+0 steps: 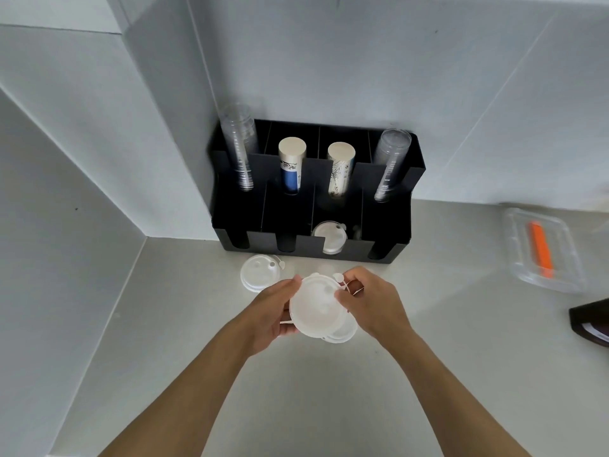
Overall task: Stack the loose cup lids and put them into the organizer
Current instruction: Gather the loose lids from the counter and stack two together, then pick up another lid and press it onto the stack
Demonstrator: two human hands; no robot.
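A small stack of white cup lids (318, 308) is held above the grey counter between both hands. My left hand (275, 316) grips its left edge, my right hand (370, 300) pinches the upper right rim near a small plug tab. A lower lid (342, 334) sticks out askew under the top one. Two more white lids (260, 275) lie stacked on the counter, left of my hands. The black organizer (389, 225) stands against the wall behind, with white lids (329, 239) in its third front slot.
The organizer's back slots hold clear cup stacks (239, 146) at both ends and two paper cup stacks (291, 163) between. A clear tray with an orange item (540, 249) lies at the right. A dark object (593, 321) sits at the right edge. Walls close the left corner.
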